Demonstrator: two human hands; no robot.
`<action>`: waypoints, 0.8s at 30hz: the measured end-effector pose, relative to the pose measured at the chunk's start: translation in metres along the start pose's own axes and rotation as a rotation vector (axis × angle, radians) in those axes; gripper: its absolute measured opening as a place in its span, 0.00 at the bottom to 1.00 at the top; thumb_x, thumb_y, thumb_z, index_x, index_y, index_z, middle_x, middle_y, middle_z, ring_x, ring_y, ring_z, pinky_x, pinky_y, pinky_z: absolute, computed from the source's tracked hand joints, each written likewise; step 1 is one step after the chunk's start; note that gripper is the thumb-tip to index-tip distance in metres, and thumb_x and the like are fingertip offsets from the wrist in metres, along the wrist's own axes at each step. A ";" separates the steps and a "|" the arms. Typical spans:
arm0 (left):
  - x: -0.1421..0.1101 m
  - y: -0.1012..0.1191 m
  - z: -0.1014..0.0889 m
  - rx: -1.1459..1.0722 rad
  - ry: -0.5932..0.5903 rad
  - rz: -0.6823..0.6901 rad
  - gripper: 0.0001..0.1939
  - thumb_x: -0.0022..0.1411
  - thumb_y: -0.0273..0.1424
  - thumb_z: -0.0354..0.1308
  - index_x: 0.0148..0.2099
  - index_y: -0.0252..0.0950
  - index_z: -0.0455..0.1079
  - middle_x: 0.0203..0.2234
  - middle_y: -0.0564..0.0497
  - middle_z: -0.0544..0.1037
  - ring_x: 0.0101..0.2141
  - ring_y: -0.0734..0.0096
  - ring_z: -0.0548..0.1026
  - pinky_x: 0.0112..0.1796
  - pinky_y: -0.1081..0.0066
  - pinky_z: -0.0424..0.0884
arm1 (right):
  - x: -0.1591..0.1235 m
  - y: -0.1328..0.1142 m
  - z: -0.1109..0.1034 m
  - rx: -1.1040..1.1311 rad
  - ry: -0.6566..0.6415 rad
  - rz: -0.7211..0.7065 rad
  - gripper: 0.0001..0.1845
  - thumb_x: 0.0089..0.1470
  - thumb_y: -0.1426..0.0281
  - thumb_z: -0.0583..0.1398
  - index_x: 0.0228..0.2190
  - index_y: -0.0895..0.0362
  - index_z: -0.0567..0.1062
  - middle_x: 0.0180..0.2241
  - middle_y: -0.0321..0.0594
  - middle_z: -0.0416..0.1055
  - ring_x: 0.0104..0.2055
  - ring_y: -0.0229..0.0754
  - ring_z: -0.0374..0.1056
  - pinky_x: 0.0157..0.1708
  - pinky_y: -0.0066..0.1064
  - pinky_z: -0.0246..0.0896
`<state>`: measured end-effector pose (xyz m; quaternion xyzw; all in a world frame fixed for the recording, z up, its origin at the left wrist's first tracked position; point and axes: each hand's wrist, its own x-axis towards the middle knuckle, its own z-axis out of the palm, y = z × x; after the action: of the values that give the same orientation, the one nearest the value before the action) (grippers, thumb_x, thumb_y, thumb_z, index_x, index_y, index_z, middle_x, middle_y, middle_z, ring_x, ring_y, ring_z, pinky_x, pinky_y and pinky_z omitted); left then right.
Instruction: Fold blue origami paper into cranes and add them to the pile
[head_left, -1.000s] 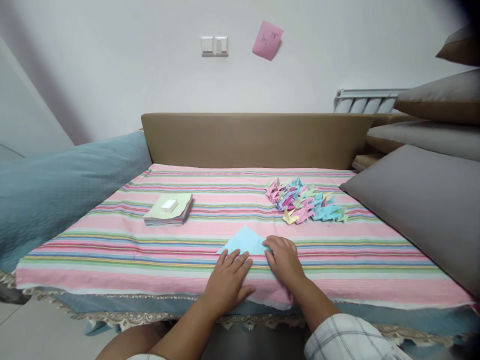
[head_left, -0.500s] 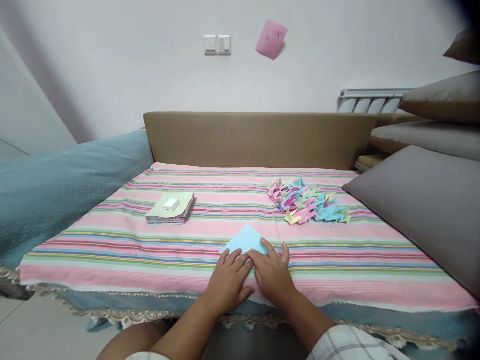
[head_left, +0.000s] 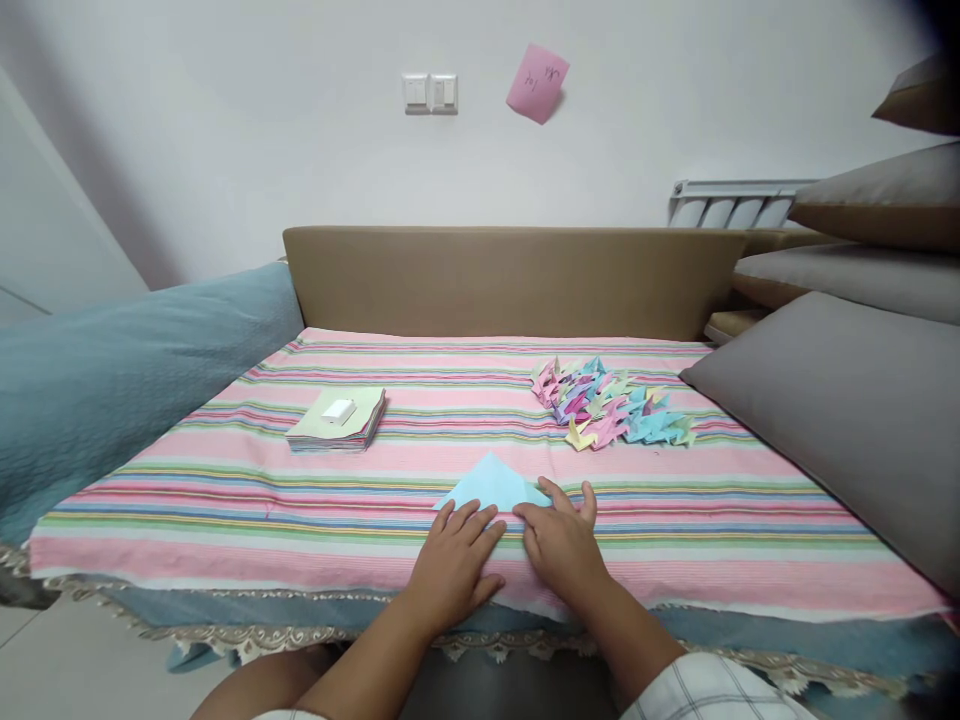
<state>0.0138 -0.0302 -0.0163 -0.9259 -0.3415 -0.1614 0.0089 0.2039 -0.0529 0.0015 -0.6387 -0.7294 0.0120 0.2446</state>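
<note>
Left hand (head_left: pixel 455 562): palm down, fingers slightly spread, tips on the paper's near edge.
Right hand (head_left: pixel 566 550): fingers fanned, not visibly pinching; one tip at the paper's near edge, others by its right corner.
Paper (head_left: pixel 487 485): light blue, folded triangle, point facing away, lying on the striped cloth (head_left: pixel 420 452) under the fingertips.
Handling: looks near weightless, thin, creases easily; could skid on cloth, and the soft base probably blurs folds. Corners would bend first.
Hold: flat fingertips along the near edge, light press; avoid lifting by one corner.
Stack (head_left: pixel 364 412): square sheets, left of and beyond the paper, small white block (head_left: pixel 338 411) on top.
Figures (head_left: pixel 609 421): folded, multicoloured cluster, right of and beyond the paper.
Cushion (head_left: pixel 832 410): grey, far right of the paper.
Backrest (head_left: pixel 510 285): brown, well beyond the paper.
</note>
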 end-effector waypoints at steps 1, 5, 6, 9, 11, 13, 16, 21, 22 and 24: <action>0.000 0.000 0.000 0.000 -0.001 0.002 0.32 0.55 0.44 0.56 0.60 0.45 0.55 0.57 0.48 0.63 0.57 0.56 0.57 0.57 0.51 0.48 | 0.001 0.002 -0.002 -0.003 -0.005 0.012 0.15 0.49 0.76 0.54 0.35 0.47 0.76 0.30 0.36 0.77 0.58 0.47 0.55 0.57 0.53 0.12; 0.000 -0.001 0.001 -0.008 -0.017 -0.005 0.32 0.55 0.44 0.56 0.60 0.45 0.55 0.57 0.49 0.63 0.57 0.55 0.57 0.57 0.50 0.48 | 0.002 0.010 -0.009 -0.002 -0.021 0.049 0.16 0.48 0.76 0.53 0.33 0.47 0.76 0.31 0.35 0.77 0.56 0.46 0.57 0.57 0.51 0.13; 0.000 -0.002 0.002 -0.010 -0.018 -0.007 0.31 0.56 0.44 0.56 0.60 0.45 0.55 0.58 0.49 0.63 0.57 0.55 0.57 0.57 0.50 0.48 | 0.003 0.012 -0.010 -0.001 -0.024 0.058 0.16 0.48 0.76 0.53 0.32 0.47 0.76 0.32 0.34 0.77 0.56 0.46 0.58 0.57 0.51 0.14; 0.000 -0.002 0.001 -0.017 -0.017 -0.007 0.32 0.55 0.44 0.56 0.60 0.45 0.55 0.57 0.49 0.63 0.57 0.55 0.57 0.57 0.50 0.48 | 0.004 0.016 -0.014 -0.006 -0.042 0.083 0.15 0.48 0.76 0.53 0.31 0.48 0.76 0.32 0.34 0.77 0.52 0.45 0.61 0.57 0.51 0.17; 0.000 -0.002 0.001 -0.023 -0.015 -0.004 0.32 0.55 0.44 0.56 0.60 0.45 0.55 0.57 0.48 0.63 0.57 0.55 0.57 0.57 0.50 0.48 | 0.005 0.019 -0.017 -0.019 -0.074 0.100 0.14 0.48 0.76 0.53 0.31 0.49 0.77 0.32 0.35 0.76 0.47 0.44 0.65 0.56 0.48 0.28; 0.000 -0.002 0.000 -0.028 -0.016 -0.004 0.32 0.55 0.44 0.56 0.60 0.45 0.55 0.57 0.48 0.63 0.57 0.55 0.57 0.57 0.50 0.48 | 0.007 0.021 -0.018 -0.036 -0.117 0.112 0.14 0.49 0.75 0.53 0.31 0.50 0.77 0.31 0.37 0.76 0.41 0.42 0.66 0.52 0.41 0.40; 0.000 -0.001 0.000 -0.030 -0.021 -0.009 0.32 0.55 0.45 0.56 0.60 0.45 0.55 0.57 0.49 0.63 0.57 0.55 0.57 0.57 0.50 0.48 | 0.010 0.024 -0.020 -0.067 -0.155 0.119 0.12 0.50 0.74 0.53 0.32 0.52 0.76 0.30 0.39 0.75 0.37 0.42 0.66 0.43 0.34 0.47; 0.000 -0.003 0.000 -0.021 -0.023 -0.010 0.33 0.54 0.45 0.57 0.60 0.46 0.55 0.57 0.49 0.63 0.57 0.55 0.58 0.57 0.50 0.49 | 0.013 0.025 -0.020 -0.088 -0.182 0.116 0.12 0.55 0.71 0.51 0.33 0.53 0.74 0.31 0.38 0.75 0.35 0.41 0.67 0.35 0.31 0.47; 0.000 -0.003 0.000 -0.023 -0.026 -0.009 0.33 0.54 0.45 0.57 0.60 0.46 0.55 0.58 0.49 0.63 0.57 0.55 0.57 0.57 0.50 0.49 | 0.013 0.025 -0.020 -0.087 -0.182 0.116 0.12 0.56 0.70 0.51 0.33 0.53 0.74 0.31 0.38 0.75 0.34 0.41 0.67 0.34 0.30 0.47; 0.001 -0.003 0.000 -0.027 -0.035 -0.008 0.33 0.54 0.44 0.58 0.61 0.46 0.54 0.58 0.49 0.63 0.57 0.55 0.57 0.57 0.50 0.49 | 0.012 0.025 -0.020 -0.085 -0.179 0.124 0.11 0.56 0.69 0.51 0.34 0.53 0.73 0.32 0.38 0.75 0.34 0.41 0.67 0.31 0.30 0.46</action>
<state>0.0124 -0.0279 -0.0160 -0.9273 -0.3429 -0.1499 -0.0101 0.2339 -0.0424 0.0147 -0.6886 -0.7074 0.0531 0.1502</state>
